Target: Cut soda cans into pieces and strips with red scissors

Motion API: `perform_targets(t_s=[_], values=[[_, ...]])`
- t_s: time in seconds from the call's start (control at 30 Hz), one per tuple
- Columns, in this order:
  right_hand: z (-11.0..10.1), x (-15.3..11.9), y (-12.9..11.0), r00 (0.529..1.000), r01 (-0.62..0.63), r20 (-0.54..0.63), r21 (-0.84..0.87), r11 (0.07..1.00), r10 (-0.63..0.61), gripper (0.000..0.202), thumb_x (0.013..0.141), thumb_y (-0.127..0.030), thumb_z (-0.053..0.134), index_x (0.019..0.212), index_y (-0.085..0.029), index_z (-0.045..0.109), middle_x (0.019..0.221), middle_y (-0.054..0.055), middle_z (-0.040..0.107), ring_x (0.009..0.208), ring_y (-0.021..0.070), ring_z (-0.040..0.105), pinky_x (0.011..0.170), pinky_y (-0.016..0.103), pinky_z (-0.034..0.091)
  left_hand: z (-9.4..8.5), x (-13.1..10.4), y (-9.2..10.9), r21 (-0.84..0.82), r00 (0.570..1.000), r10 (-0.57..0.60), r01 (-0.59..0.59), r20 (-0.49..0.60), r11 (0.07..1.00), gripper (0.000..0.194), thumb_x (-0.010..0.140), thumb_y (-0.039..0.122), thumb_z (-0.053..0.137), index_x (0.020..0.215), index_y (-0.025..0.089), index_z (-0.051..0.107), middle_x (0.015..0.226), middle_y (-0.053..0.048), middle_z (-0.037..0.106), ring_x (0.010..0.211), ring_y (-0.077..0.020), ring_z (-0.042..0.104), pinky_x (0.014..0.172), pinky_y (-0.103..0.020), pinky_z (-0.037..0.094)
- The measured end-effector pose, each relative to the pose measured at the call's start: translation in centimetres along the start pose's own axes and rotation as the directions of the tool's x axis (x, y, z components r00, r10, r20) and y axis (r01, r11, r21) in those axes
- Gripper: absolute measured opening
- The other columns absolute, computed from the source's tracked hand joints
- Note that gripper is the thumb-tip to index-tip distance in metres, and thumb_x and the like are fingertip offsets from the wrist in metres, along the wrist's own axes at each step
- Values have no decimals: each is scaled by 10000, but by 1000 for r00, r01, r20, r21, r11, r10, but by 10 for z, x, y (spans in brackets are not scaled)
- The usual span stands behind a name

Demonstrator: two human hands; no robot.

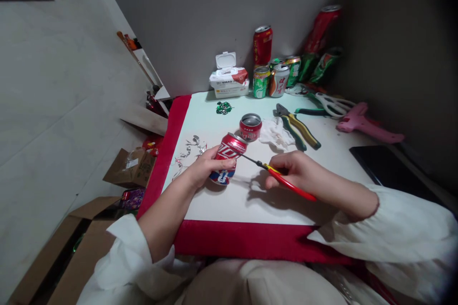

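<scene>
My left hand (207,167) is wrapped round a red and blue soda can (224,152), which leans slightly above the white work surface. In my right hand (295,169) is a pair of long-nose pliers (286,182) with red and yellow handles. Their thin dark tip meets the can's side just below its top rim; whether the jaws are closed cannot be made out. Directly behind the can stands a short cut-down red can (250,127), its top open. Beside that lies a crumpled white tissue (277,134). Thin twisted metal bits (189,147) lie left of my left hand.
Green-and-yellow-handled pliers (304,128), a pink glue gun (368,126) and a dark flat tablet-like object (386,169) lie on the right. A wipes pack (231,83), green trinkets (223,107) and several cans (279,81) are at the back. Cardboard boxes (82,243) stand at the left.
</scene>
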State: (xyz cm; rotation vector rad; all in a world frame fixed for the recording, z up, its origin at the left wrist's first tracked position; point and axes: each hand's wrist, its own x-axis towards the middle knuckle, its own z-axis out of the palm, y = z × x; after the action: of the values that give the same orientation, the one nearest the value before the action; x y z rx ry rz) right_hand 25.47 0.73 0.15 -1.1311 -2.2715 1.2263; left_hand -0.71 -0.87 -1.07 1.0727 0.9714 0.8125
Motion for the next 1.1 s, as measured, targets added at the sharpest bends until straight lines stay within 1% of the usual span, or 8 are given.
perform_targets(t_s=[0.13, 0.3, 0.43, 0.6, 0.73, 0.87, 1.0, 1.1], values=[[2, -1, -4, 999, 17, -27, -25, 1000, -18, 521, 767, -664, 689, 607, -181, 573, 607, -1, 522, 614, 147, 447, 564, 289, 336, -2, -1, 1, -7, 1000, 12, -12, 8, 1000, 446, 662, 404, 842, 924, 143, 590, 749, -40, 628, 635, -155, 578, 601, -278, 407], [10, -2, -3, 999, -28, -24, 66, 997, 29, 437, 748, -601, 710, 696, -187, 578, 663, -7, 558, 619, 143, 463, 563, 282, 360, -2, -2, 4, -2, 1000, -4, 4, -2, 1000, 476, 646, 422, 841, 936, 141, 589, 750, -47, 628, 629, -166, 580, 581, -285, 405], [11, -3, -2, 997, -57, -40, 53, 997, 59, 495, 733, -649, 724, 648, -191, 557, 623, -20, 516, 598, 135, 429, 547, 281, 345, 0, -1, 4, 7, 1000, -1, 1, -27, 1000, 475, 646, 416, 844, 938, 140, 592, 744, -35, 621, 635, -156, 571, 602, -280, 398], [6, -5, -6, 997, -81, -6, -7, 997, 81, 552, 758, -716, 680, 652, -178, 615, 604, -7, 526, 590, 139, 415, 538, 288, 322, 1, 1, 1, 34, 998, 14, -12, -55, 999, 472, 654, 396, 857, 953, 147, 590, 752, -16, 612, 649, -140, 561, 624, -272, 401], [1, -5, -7, 1000, -10, -24, -89, 996, 8, 606, 772, -761, 630, 592, -184, 575, 569, 2, 507, 576, 140, 402, 536, 294, 300, 2, 1, -2, 16, 999, -11, 11, -42, 1000, 457, 660, 412, 847, 927, 148, 588, 747, -26, 610, 639, -150, 562, 611, -283, 406], [1, -4, -8, 994, 56, -81, -152, 987, -69, 599, 795, -743, 610, 568, -200, 500, 581, -1, 479, 589, 140, 400, 564, 295, 313, 2, 0, -1, -5, 1000, -3, 3, -1, 1000, 439, 665, 407, 840, 908, 145, 584, 760, -39, 616, 651, -158, 569, 617, -288, 404], [2, -4, -9, 1000, 5, -30, -83, 997, -8, 558, 755, -733, 655, 658, -195, 542, 651, -2, 517, 614, 143, 429, 560, 282, 324, 1, -1, 1, 7, 1000, 12, -12, -5, 1000, 457, 662, 403, 847, 937, 142, 590, 769, -40, 618, 665, -160, 569, 627, -287, 389], [3, -3, -9, 999, -36, -26, -88, 996, 34, 569, 737, -747, 656, 667, -193, 544, 652, -2, 513, 611, 145, 428, 553, 282, 316, 0, 0, 1, 15, 1000, 4, -4, -10, 1000, 463, 663, 410, 845, 941, 142, 590, 764, -38, 613, 666, -164, 566, 630, -292, 387]])
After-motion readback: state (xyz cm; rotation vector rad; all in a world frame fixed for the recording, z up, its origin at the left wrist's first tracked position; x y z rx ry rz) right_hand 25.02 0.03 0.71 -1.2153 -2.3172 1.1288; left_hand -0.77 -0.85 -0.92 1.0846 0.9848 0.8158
